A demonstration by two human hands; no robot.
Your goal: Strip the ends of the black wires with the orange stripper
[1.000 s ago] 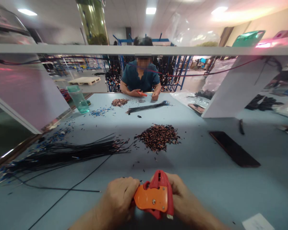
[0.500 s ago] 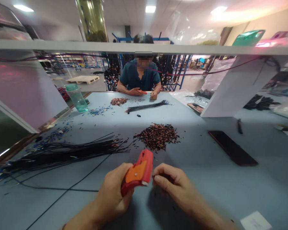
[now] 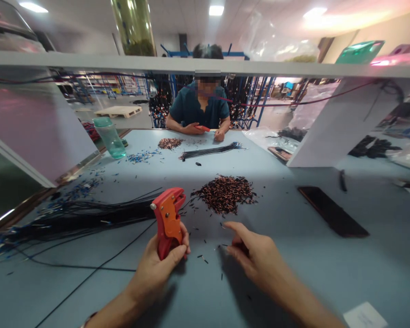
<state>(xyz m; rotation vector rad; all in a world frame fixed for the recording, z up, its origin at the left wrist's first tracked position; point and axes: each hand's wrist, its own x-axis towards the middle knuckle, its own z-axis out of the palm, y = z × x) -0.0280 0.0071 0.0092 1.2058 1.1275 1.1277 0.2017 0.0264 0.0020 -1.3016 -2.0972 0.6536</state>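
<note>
My left hand [image 3: 166,257] is closed round the handles of a red and orange wire stripper [image 3: 169,214], held upright with its jaws at the top. To the right, my right hand [image 3: 254,248] is low over the table, index finger and thumb apart. I see nothing gripped in it, though its curled fingers are partly hidden. Small black offcuts [image 3: 203,258] lie scattered between the hands, some close to my right fingertips. A heap of black and copper-coloured wire ends [image 3: 227,193] lies just beyond. Behind the stripper, a bundle of black wires [image 3: 99,216] stretches to the left.
A dark phone [image 3: 333,212] lies at the right, a white paper square [image 3: 365,315] near the front. Across the table a person [image 3: 200,107] holds a red tool [image 3: 202,128] beside another wire bundle [image 3: 210,151]. A green bottle [image 3: 109,139] stands left. A shelf [image 3: 259,68] spans overhead.
My left hand has moved left and turned the wire stripper upright, away from my right hand. The right fingers have spread apart. Several offcuts between the hands now show.
</note>
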